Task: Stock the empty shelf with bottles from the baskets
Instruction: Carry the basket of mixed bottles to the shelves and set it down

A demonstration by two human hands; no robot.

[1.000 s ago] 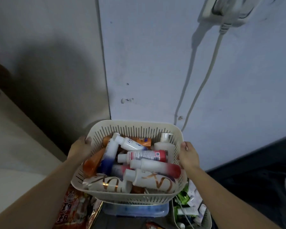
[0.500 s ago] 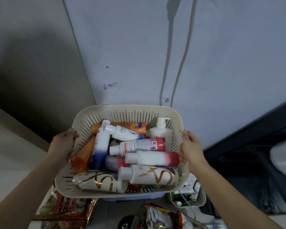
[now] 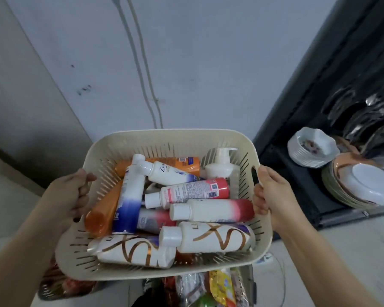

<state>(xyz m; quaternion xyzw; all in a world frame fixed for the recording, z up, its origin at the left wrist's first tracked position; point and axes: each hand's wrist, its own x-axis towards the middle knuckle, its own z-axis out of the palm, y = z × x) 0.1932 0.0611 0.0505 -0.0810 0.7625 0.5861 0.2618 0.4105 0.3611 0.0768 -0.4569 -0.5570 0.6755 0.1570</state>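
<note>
A cream slotted basket (image 3: 171, 136) is held up in front of me, filled with several lying bottles. Among them are an orange bottle (image 3: 103, 210), a white and blue bottle (image 3: 130, 199), a white and red bottle (image 3: 213, 210), a white pump bottle (image 3: 221, 165) and two white bottles with gold swirls (image 3: 211, 237). My left hand (image 3: 68, 196) grips the basket's left rim. My right hand (image 3: 269, 192) grips the right handle slot. No empty shelf is in view.
A pale wall with two cables (image 3: 142, 63) is straight ahead. A dark rack (image 3: 333, 89) at the right holds stacked white bowls (image 3: 312, 149) and plates (image 3: 361, 185). Snack packets (image 3: 220, 286) lie below the basket.
The basket has come up and nearer to me, held in both hands. My view has swung right and down, bringing the dark rack with its dishes into sight.
</note>
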